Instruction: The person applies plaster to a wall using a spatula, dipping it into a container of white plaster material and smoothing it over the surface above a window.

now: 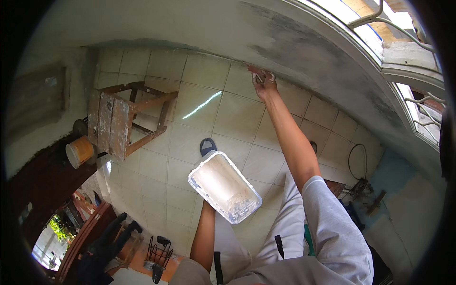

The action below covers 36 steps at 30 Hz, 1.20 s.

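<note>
A white rectangular plastic tub [223, 185] is held up in front of my legs. Pale, paste-like material coats its inside. My left forearm [203, 232] runs up beneath it, and the tub hides my left hand, which supports it from below. My right arm stretches forward to the foot of the wall [304, 57]. There my right hand [265, 84], smeared with white, is closed on a flat reddish-brown piece [254, 70], held against or very near the wall. Whether that piece is a scraper or a pad I cannot tell. Dark grey patches mark the wall above it.
A paint-spattered wooden stool [126, 116] stands on the tiled floor [237, 116] at left, near a yellowish bucket [80, 151]. My sandalled foot [207, 146] shows beyond the tub. A barred window [399, 61] is at upper right. A wire loop [357, 161] lies at right.
</note>
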Tool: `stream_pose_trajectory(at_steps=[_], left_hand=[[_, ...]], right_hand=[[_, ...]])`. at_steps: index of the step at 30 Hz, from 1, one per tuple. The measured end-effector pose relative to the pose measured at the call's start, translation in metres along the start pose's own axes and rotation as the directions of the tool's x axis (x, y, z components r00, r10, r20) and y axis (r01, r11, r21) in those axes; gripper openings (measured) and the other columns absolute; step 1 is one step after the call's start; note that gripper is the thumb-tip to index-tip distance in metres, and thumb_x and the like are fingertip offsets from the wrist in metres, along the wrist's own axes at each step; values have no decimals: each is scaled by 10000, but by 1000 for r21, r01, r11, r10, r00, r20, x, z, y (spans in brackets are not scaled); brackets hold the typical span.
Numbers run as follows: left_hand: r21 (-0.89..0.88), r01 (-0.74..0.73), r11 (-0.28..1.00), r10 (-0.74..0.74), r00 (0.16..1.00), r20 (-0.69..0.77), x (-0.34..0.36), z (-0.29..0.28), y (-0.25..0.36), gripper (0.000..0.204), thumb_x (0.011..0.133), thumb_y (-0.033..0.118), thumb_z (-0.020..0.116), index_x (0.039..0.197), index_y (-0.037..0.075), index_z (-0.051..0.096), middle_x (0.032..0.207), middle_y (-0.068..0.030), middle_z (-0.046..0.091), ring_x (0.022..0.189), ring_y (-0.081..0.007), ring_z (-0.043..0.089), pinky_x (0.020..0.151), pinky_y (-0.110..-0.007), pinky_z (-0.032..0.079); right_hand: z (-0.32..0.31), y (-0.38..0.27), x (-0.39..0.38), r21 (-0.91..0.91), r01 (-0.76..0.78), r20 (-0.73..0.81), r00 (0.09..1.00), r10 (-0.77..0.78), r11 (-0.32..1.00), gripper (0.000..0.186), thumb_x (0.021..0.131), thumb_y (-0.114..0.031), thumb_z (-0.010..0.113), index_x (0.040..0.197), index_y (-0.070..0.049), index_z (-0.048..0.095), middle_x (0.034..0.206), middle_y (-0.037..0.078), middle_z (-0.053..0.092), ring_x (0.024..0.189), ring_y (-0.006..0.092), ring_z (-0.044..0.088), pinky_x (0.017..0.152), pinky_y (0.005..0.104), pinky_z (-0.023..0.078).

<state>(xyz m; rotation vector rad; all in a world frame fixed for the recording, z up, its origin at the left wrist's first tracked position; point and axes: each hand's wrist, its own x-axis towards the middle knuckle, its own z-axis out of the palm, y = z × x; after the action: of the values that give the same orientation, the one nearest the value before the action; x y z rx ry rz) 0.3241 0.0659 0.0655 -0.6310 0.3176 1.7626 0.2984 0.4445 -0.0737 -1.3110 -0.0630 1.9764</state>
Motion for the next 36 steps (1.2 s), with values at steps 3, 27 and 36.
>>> stream_pose_trajectory(at_steps=[3,27,36], left_hand=[[21,21,1000,-21,1000,-7,3,-7,-4,757,934,552,563,1468,56,356,1219,-147,578,1152,-394,558,950,-575,506],[64,-38,997,38,999,4,1,27,0,768,930,562,565,1465,51,358,1206,-144,581,1131,-392,559,931,-558,513],[112,-104,988,105,994,-3,-13,27,12,773,929,566,566,1464,48,359,1201,-143,582,1122,-391,559,924,-551,516]], right_hand=[[2,-18,43,100,62,103,992,-72,993,200,1029,-88,466,1223,-41,482,1199,130,525,1096,256,551,952,365,527],[26,-17,-33,2,52,67,996,-52,999,174,1010,-85,469,1147,19,499,1181,166,562,1101,263,587,975,365,517],[103,-64,-85,99,214,174,958,-228,972,150,1006,-32,447,1092,85,482,1168,226,537,1081,335,585,972,387,559]])
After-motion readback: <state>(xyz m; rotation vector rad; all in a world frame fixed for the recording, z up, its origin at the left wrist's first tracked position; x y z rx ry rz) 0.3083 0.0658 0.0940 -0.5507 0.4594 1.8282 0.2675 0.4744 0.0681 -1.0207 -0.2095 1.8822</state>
